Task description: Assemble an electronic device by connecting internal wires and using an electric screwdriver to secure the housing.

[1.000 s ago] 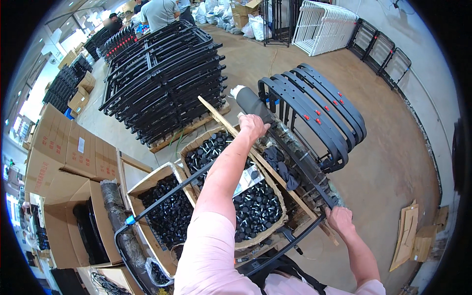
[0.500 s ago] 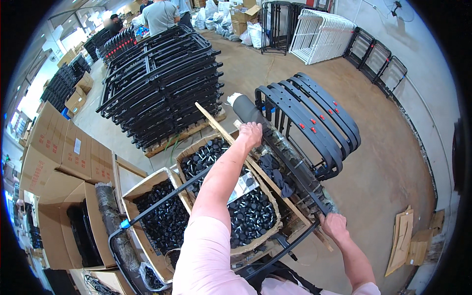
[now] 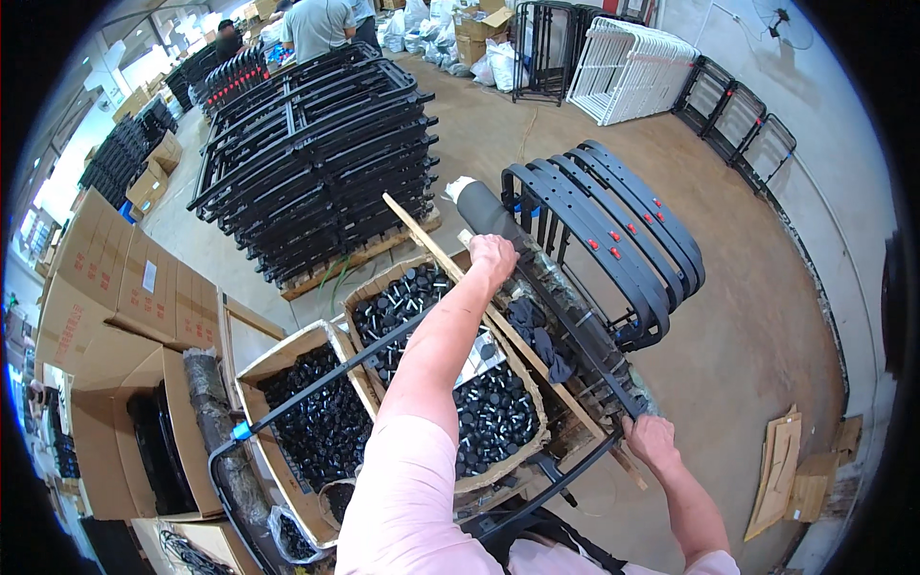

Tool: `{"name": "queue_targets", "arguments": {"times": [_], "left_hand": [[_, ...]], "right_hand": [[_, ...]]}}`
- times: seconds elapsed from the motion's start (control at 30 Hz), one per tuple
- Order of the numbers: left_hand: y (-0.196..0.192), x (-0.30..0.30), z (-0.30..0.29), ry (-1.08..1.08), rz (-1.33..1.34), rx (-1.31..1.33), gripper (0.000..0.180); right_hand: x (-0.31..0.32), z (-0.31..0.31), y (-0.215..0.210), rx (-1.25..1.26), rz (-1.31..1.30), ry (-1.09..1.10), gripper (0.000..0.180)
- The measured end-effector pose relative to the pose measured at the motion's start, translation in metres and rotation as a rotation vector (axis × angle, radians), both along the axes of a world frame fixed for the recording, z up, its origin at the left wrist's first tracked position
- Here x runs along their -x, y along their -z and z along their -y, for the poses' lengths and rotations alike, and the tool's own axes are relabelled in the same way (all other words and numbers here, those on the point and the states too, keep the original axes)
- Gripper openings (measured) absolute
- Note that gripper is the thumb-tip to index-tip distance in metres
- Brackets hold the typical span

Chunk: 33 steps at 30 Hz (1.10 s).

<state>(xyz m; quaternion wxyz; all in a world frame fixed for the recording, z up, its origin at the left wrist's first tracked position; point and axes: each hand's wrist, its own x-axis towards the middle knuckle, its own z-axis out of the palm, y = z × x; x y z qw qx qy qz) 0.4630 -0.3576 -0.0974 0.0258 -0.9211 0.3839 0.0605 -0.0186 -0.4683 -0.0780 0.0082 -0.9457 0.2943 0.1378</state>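
My left hand reaches out over two cardboard boxes and grips the far part of a black metal tube frame, close to a dark wrapped roll. Near me, my right hand is closed on the same frame's near corner. The frame's thin tube runs back across the boxes to a blue-taped bend at lower left. A long wooden slat lies under the frame, across the box rim.
Two open boxes hold several small black caps. A stack of curved black frames stands just beyond my hands. Stacked black frames on a pallet, flat cartons, white racks and people lie farther off.
Both hands keep hold of the frame. My left hand has shifted slightly along it, toward the wrapped roll, and the view has tilted a little.
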Motion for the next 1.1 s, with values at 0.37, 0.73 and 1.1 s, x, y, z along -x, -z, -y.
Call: {"name": "queue_targets", "arguments": {"times": [0.37,0.73,1.1], "left_hand": [[0.036,-0.011,-0.012,0.236,0.189,0.068,0.028],[0.058,-0.058,-0.14,-0.305,-0.235,0.471,0.04],[0.148,-0.095,-0.246,-0.45,-0.177,0.076,0.027]], "right_hand": [[-0.002,-0.006,-0.017,-0.061,-0.034,-0.009,0.044],[0.0,-0.007,-0.004,-0.026,0.003,-0.015,0.043],[-0.007,-0.008,0.002,-0.03,-0.041,0.035,0.038]]}}
